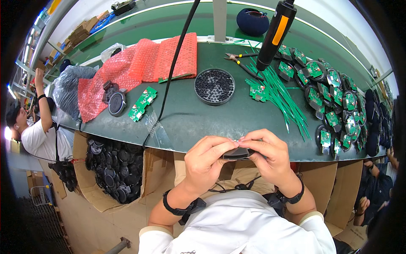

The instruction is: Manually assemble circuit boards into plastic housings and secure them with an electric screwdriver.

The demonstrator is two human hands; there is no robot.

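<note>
Just in front of the table's near edge, I hold a small black plastic housing between both hands. My left hand grips its left end, thumb and forefinger pressed near the top. From the other side, my right hand pinches the right end, and the fingertips of both hands nearly meet above it. Something small and pale shows at the fingertips, too small to name. Beyond my hands stands a round dish of small black pieces. A green circuit board panel and a round black part lie to the left.
A power screwdriver hangs over the table. Right of the dish lie pliers, green strips and many black parts with boards. Red bubble wrap lies back left. Below the edge stands a carton of black parts. A black cable crosses the table.
</note>
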